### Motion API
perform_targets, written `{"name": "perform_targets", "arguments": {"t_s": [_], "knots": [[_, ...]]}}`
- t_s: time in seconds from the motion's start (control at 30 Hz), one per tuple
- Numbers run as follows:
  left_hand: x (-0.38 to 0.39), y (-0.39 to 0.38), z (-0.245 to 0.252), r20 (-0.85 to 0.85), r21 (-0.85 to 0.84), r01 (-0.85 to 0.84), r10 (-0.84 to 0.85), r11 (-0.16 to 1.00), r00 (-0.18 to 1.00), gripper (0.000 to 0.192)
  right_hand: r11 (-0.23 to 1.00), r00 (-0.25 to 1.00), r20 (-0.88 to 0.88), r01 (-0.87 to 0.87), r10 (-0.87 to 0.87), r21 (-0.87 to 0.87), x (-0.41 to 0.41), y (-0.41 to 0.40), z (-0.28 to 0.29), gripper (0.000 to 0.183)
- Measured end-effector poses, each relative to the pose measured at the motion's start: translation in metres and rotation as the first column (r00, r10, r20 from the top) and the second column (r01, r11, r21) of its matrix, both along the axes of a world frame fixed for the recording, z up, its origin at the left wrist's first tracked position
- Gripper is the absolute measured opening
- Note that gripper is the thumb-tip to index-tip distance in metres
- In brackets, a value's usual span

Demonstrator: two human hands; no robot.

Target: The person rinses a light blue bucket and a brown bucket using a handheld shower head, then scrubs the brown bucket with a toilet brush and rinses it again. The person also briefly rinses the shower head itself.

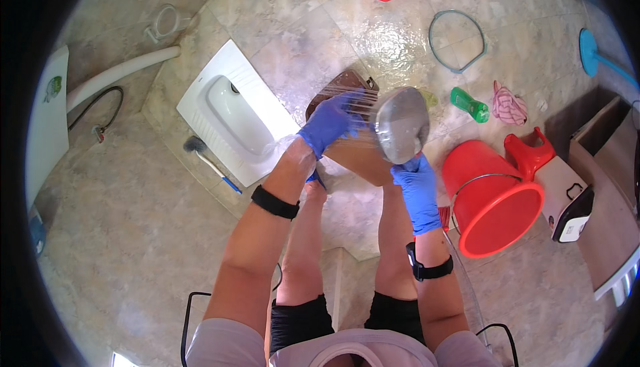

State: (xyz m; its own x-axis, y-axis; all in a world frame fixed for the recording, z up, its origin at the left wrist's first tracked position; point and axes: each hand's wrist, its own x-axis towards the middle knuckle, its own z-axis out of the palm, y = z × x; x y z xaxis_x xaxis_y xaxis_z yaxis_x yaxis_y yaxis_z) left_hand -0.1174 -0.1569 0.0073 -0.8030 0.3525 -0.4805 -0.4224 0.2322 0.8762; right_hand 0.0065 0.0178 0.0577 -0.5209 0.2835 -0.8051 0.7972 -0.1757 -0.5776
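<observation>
In a blue glove, my right hand (417, 194) grips the handle of a silver shower head (402, 124). Water jets stream leftward from its face. My left hand (330, 119), gloved too, is in the spray with its fingers apart, blurred by motion. Beneath both hands is a brown plastic bin-like object (362, 159), darker at its far end (337, 84). Much of it is hidden by my hands and the shower head, and I cannot tell whether my left hand touches it. Water wets the floor around it.
A white squat toilet (272, 112) lies left, a brush (212, 167) beside it. Rightward are a green bottle (469, 104), pink cloth (509, 104), tipped red bucket (492, 202), red mug (530, 154) and white box (570, 197). A metal ring (457, 42) lies farther off.
</observation>
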Motion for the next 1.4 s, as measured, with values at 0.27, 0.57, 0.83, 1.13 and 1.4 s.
{"name": "perform_targets", "arguments": {"t_s": [0.27, 0.57, 0.83, 1.13, 1.4], "knots": [[0.001, -0.013, 0.029, 0.586, -0.334, -0.065, 0.261, 0.94, 0.767, 0.034, 0.988, 0.987, 0.049, 0.152, -0.15, -0.035, 0.011, 0.03, 0.016, 0.028], [0.006, -0.024, 0.004, 0.021, -0.692, 0.027, -0.018, 0.721, 1.0, 0.052, 0.998, 0.997, 0.029, 0.067, -0.068, 0.005, 0.018, -0.007, 0.006, 0.031], [0.004, -0.037, -0.028, 0.704, -0.07, 0.025, 0.031, 0.997, 0.709, 0.034, 0.996, 0.997, -0.016, -0.074, 0.074, 0.05, 0.019, -0.013, 0.008, 0.032], [0.028, -0.018, 0.002, 0.484, -0.202, -0.014, 0.112, 0.979, 0.868, 0.034, 0.963, 0.97, 0.037, 0.235, -0.242, 0.131, 0.027, 0.05, 0.024, 0.026], [0.095, -0.113, 0.0, 0.449, -0.268, 0.289, -0.146, 0.919, 0.881, 0.05, 0.997, 0.998, 0.034, 0.05, -0.052, 0.063, 0.02, 0.035, 0.033, 0.022]]}}
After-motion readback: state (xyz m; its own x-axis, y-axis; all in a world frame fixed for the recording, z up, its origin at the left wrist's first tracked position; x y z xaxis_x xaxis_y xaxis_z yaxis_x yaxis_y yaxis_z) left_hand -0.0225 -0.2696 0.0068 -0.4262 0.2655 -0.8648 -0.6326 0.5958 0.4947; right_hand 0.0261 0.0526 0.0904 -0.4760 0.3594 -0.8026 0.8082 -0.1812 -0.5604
